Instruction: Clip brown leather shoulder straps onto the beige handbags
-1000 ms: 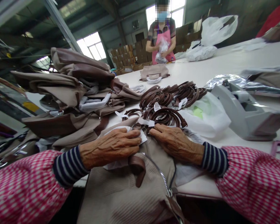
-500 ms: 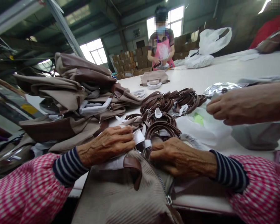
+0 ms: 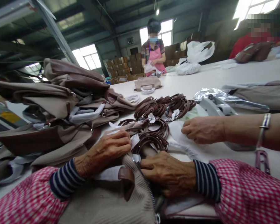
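Compared with one second earlier, a co-worker's forearm [image 3: 245,130] now extends over the worktop [image 3: 182,81] from the right side. The co-worker's hand [image 3: 204,129], fingers curled, is positioned over the white plastic [image 3: 177,132]; whether it grips anything cannot be determined. The right hand [image 3: 168,171] has shifted lower, from the top of the bag [image 3: 102,199] to a position alongside the zip [image 3: 151,193].

The bag is located directly in front of the person, beside the pile of bags [image 3: 49,102]. Its upper edge lies beneath the left hand [image 3: 105,152], whose fingers are closed on that edge. The right hand is at the opening, its fingers bent and partly hidden; its grip cannot be determined. A coiled strap [image 3: 162,141] lies just beyond the hands. A white tag [image 3: 134,140] projects beside the left fingertips.
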The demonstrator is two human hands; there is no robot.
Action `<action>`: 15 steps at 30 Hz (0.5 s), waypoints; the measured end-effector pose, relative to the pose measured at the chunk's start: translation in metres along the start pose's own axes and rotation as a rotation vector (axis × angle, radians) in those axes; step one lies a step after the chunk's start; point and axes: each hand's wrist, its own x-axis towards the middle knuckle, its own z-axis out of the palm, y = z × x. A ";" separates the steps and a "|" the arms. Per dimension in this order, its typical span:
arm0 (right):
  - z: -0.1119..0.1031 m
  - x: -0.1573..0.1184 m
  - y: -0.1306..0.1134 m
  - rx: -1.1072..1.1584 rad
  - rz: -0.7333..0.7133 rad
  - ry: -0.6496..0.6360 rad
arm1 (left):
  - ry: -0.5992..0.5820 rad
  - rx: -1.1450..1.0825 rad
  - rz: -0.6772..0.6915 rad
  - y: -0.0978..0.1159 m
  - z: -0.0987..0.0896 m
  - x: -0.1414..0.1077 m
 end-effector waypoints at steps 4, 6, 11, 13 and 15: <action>0.001 -0.005 -0.005 -0.169 0.042 0.095 | 0.012 -0.021 -0.021 0.001 0.009 -0.007; -0.004 -0.008 -0.007 -0.182 0.116 0.128 | 0.011 -0.028 -0.028 0.002 0.009 -0.007; -0.008 -0.023 -0.006 -0.263 0.261 0.215 | -0.055 -0.060 -0.095 0.007 0.007 -0.001; -0.005 -0.028 -0.005 -0.263 0.314 0.233 | -0.064 -0.068 -0.094 0.004 0.011 -0.003; -0.001 -0.030 -0.004 -0.251 0.356 0.219 | -0.038 -0.067 -0.062 -0.002 0.016 -0.009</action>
